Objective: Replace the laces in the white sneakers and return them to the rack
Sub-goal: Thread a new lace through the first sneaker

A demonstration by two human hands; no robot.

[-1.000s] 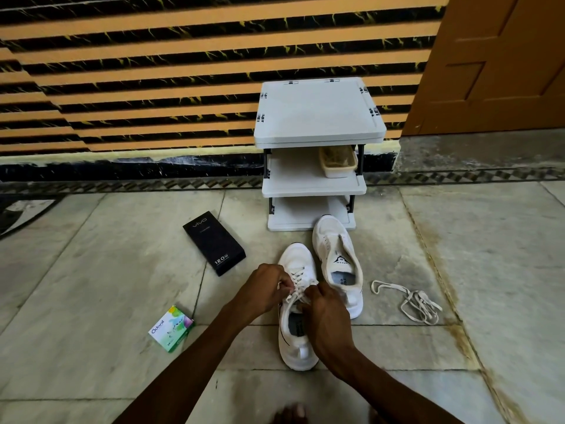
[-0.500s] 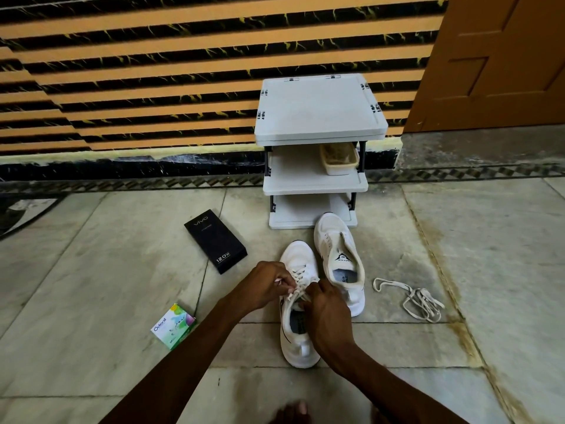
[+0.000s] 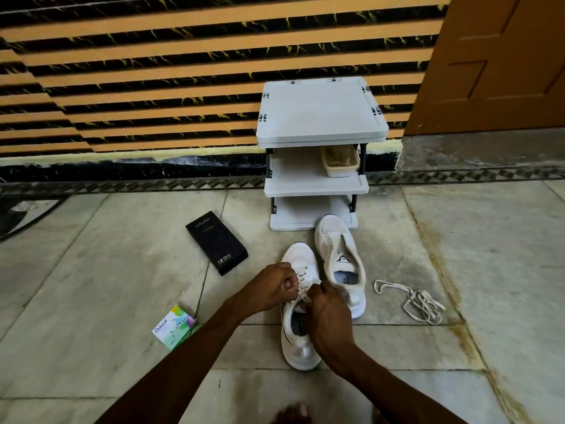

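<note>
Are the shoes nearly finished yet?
Not yet. The near sneaker has its lace crossed through the front holes; the left hand and right hand pinch that lace. The other sneaker looks unlaced, with a loose lace on the floor beside it. Neither shoe is on the rack.

Your one head camera looked forward and down over the near floor (image 3: 91,270), facing the rack (image 3: 321,114) and wall (image 3: 153,71).
</note>
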